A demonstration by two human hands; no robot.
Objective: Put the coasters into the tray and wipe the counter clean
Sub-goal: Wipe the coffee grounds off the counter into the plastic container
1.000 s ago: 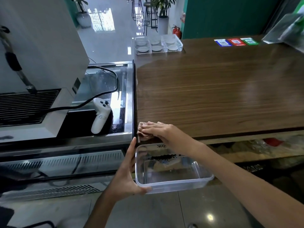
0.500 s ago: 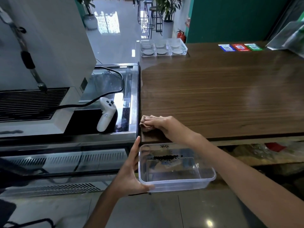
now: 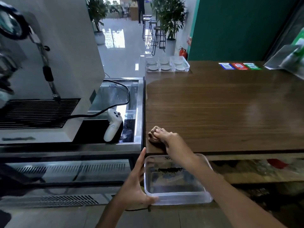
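My right hand holds a bunched brown cloth against the near left corner of the wooden counter. Below the counter's front edge, my left hand grips the left side of a clear plastic container, thumb on its near rim. Dark crumbs lie in a line inside the container. At the counter's far left corner stands a clear compartment tray with white round coasters in its compartments.
A white coffee machine with a steam wand stands on the left. A white controller and a black cable lie on the steel surface beside the counter. Coloured stickers and a green package are at the far right.
My right hand with the cloth has slid away from the front edge, a little farther onto the counter. My head has lifted, showing more of the room. The left hand keeps the container in place.
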